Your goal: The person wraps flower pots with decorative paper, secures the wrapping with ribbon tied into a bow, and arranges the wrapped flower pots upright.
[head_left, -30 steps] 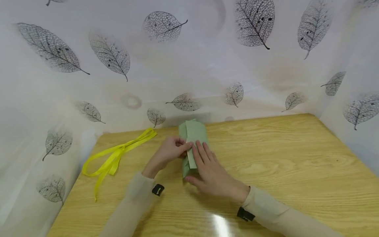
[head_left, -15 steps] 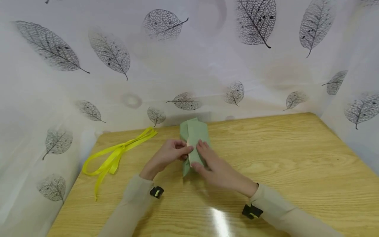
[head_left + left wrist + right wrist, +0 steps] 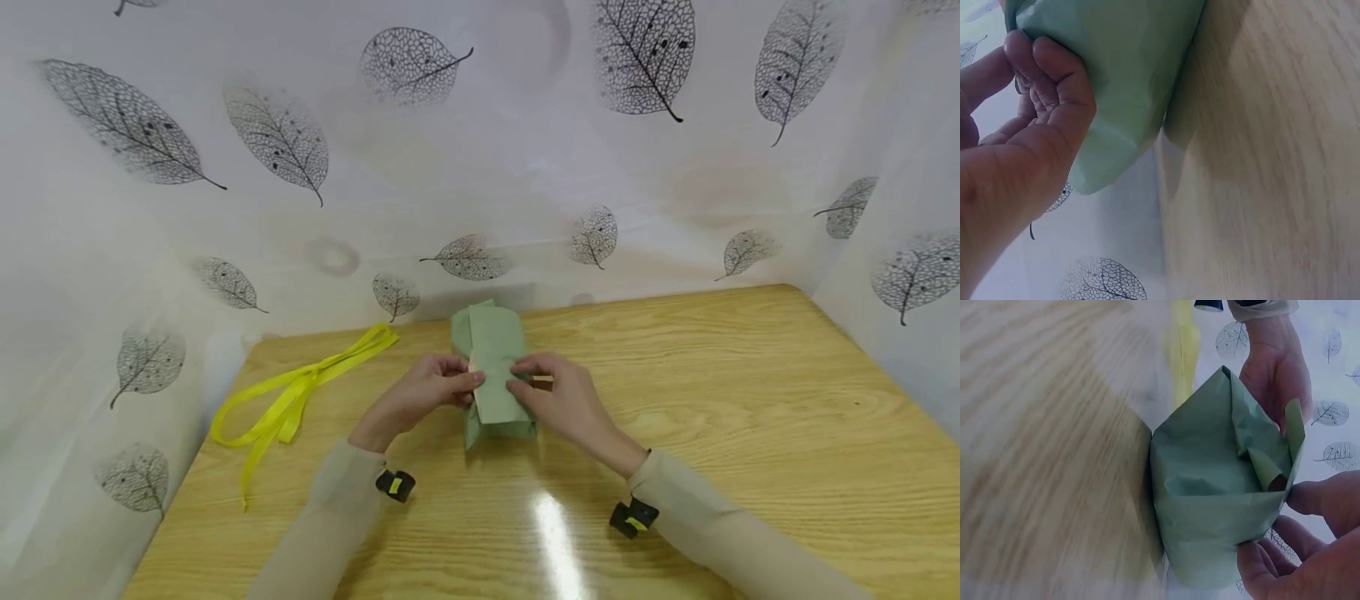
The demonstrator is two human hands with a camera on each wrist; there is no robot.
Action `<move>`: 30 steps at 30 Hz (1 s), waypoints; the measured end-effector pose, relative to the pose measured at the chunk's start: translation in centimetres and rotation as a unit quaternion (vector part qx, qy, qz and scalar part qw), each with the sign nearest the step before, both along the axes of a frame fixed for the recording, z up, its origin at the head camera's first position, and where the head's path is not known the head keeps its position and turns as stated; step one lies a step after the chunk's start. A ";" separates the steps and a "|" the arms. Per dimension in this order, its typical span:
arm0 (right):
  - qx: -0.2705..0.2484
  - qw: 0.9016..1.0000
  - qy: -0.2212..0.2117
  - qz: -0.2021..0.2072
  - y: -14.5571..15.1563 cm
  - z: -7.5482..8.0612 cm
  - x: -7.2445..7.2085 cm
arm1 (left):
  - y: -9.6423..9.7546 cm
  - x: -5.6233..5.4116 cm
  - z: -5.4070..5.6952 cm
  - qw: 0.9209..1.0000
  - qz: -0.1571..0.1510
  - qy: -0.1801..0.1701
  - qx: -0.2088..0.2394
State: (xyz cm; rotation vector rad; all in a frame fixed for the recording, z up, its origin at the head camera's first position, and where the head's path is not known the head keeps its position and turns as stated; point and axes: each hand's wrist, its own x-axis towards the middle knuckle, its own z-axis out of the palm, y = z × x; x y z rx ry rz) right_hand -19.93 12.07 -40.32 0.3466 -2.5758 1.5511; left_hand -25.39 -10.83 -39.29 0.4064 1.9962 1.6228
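Observation:
A package wrapped in pale green paper [image 3: 498, 342] lies on the table near its far edge, with a long paper flap along its top. Its near end shows loose folds in the right wrist view. At the flap's left edge, my left hand [image 3: 431, 390] pinches the paper between thumb and fingers; the left wrist view shows these fingers curled against the green paper [image 3: 1122, 75]. My right hand [image 3: 568, 398] grips the package's right side, thumb on top. In the right wrist view the right fingers [image 3: 1257, 565] press the side wall. The package's contents are hidden.
A looped yellow ribbon [image 3: 300, 387] lies on the wooden table [image 3: 712, 417] to the left. A pale curtain-like backdrop with leaf prints [image 3: 465, 167] rises behind the table and along both sides.
My right hand has gone from lying spread over the package's top to gripping its right side. The left hand keeps its pinch at the flap's left edge. The ribbon stays in place.

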 end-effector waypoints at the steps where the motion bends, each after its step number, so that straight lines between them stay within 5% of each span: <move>1: 0.005 1.000 -0.001 -0.003 0.0 0.0 -0.1 | 0.0 0.0 0.0 1.000 -0.001 -0.005 0.005; 11: 0.037 0.998 -0.043 -0.003 0.7 0.8 -0.4 | 0.1 0.0 -0.4 0.996 -0.012 -0.063 0.064; 19: 0.058 0.996 -0.068 -0.001 1.9 1.3 0.3 | 1.1 1.3 -0.6 0.995 -0.027 -0.068 0.066; 30: 0.064 0.995 -0.078 0.011 2.1 1.3 0.1 | 1.4 2.1 -0.8 0.999 0.028 -0.022 -0.035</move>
